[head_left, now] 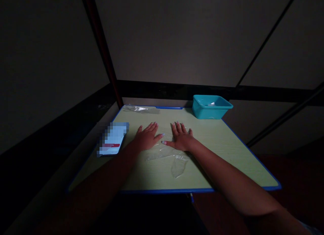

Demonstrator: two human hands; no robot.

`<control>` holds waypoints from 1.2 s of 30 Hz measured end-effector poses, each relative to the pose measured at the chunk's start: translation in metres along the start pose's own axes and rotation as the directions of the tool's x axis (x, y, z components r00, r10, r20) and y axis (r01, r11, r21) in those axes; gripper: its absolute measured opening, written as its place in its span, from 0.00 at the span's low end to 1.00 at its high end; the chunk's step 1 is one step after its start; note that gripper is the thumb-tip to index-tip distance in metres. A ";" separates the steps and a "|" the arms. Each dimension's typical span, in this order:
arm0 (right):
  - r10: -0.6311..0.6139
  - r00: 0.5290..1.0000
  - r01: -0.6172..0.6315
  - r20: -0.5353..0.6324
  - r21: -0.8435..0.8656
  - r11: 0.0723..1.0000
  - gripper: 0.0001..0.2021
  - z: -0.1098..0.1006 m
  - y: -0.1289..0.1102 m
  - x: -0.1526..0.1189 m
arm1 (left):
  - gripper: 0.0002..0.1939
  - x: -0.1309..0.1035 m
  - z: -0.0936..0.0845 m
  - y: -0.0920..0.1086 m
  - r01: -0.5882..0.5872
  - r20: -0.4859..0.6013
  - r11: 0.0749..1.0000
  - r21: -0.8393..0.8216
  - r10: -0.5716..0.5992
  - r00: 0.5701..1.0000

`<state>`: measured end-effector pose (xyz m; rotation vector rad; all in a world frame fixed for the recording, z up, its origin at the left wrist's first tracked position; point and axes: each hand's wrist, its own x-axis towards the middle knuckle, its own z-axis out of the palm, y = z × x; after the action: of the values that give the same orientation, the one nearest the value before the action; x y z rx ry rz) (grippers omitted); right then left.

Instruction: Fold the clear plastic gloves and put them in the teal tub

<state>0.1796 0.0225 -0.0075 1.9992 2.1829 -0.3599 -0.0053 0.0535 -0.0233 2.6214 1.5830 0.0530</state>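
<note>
My left hand [147,137] lies palm down near the middle of the table, fingers stretched out. Beside it my right hand [181,138] is also flat with its fingers spread, and the two thumbs point toward each other. Under and between the hands is a clear plastic bag [164,154], thin and wrinkled. Part of it sticks out toward me as a loose flap. My palms cover some of the bag, so its full outline is hidden.
A small table [235,164] with a blue edge stands against the wall. At its back right sits a turquoise basket [210,113] with something clear inside. Another clear plastic bag [141,109] lies at the back left. A phone [113,140] with a lit screen rests on the left.
</note>
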 end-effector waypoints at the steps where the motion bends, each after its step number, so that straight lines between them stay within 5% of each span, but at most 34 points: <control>1: -0.003 1.000 0.003 -0.002 0.006 1.000 0.51 0.000 0.000 0.000 | 0.32 0.000 -0.001 -0.001 0.022 0.003 1.000 0.001 -0.022 1.000; 11: -0.051 0.998 0.051 -0.036 0.020 0.998 0.50 -0.003 0.006 0.000 | 0.34 -0.002 -0.006 -0.002 0.073 -0.051 0.997 0.031 -0.071 0.996; 16: -0.217 0.964 0.223 -0.152 0.025 0.974 0.43 -0.007 0.005 -0.005 | 0.29 -0.002 -0.008 -0.002 0.014 -0.126 1.000 -0.020 -0.016 0.992; 23: -0.445 0.890 0.447 -0.096 0.001 0.894 0.31 -0.002 -0.003 -0.008 | 0.36 -0.004 0.001 -0.002 -0.072 -0.011 0.997 -0.015 0.072 0.997; 36: -0.152 0.984 0.152 0.097 0.003 0.988 0.38 -0.017 0.014 -0.008 | 0.54 -0.005 -0.002 -0.004 -0.066 0.060 0.998 0.004 0.066 0.996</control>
<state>0.1946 0.0208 0.0099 1.7774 2.2789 -0.4612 -0.0111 0.0505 -0.0220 2.6532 1.4805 -0.0258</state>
